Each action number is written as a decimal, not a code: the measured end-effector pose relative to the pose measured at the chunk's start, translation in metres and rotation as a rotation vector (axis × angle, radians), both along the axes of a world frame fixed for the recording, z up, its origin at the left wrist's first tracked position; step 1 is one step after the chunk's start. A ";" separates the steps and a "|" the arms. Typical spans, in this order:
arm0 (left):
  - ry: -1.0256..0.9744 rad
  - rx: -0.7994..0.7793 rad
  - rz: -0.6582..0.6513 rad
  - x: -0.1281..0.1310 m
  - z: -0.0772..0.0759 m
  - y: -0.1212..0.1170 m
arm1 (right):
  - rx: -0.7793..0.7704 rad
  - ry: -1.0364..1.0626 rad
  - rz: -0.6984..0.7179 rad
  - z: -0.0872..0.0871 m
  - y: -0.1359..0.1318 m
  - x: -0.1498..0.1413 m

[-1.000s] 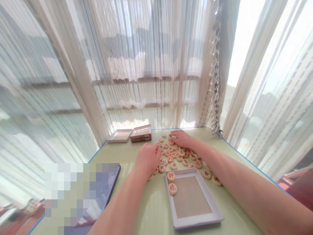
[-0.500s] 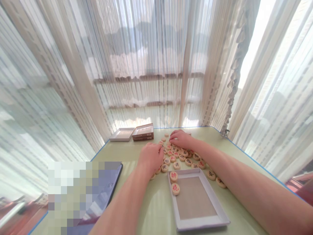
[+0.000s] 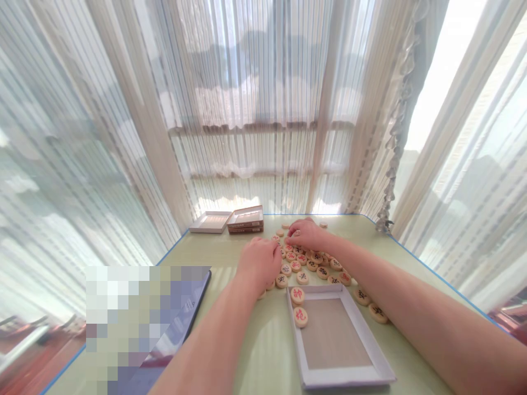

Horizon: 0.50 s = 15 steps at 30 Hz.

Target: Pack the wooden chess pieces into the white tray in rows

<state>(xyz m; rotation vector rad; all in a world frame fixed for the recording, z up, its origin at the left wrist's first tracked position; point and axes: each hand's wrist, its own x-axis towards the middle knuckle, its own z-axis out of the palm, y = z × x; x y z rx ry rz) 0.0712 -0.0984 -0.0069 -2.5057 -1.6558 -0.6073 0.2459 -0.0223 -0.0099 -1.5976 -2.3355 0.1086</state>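
Many round wooden Chinese chess pieces (image 3: 295,266) lie in a loose heap, marked with red or black characters. My left hand (image 3: 260,264) rests at the heap's left edge, knuckles up; its bent fingertips are mostly hidden behind the hand. Over the far part of the heap is my right hand (image 3: 309,235), its thumb and fingers apart and curved down among the pieces, with one piece showing between them. In front of the heap lies a shallow white box tray (image 3: 349,378). Two red-marked pieces, one (image 3: 297,295) above the other (image 3: 300,317), sit along its left side.
At the far left of the green table (image 3: 263,351) stand a white box tray (image 3: 209,221) and a brown-sided stacked box (image 3: 246,220). A tablet (image 3: 187,323), partly pixelated, lies left of my forearm. Sheer curtains (image 3: 255,109) hang behind the table.
The whole view has shifted slightly, moving things a little to the right. My right hand's fingers have shifted slightly over the far pieces. My left hand stays beside the heap.
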 end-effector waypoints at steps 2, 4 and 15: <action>-0.002 0.006 0.002 0.000 0.001 0.000 | 0.026 0.016 0.001 0.000 -0.002 -0.002; -0.004 0.004 0.006 0.000 0.001 0.000 | 0.037 0.014 0.034 0.002 -0.004 -0.003; -0.013 0.004 0.003 0.001 0.001 -0.001 | -0.076 0.129 -0.201 0.007 0.006 0.022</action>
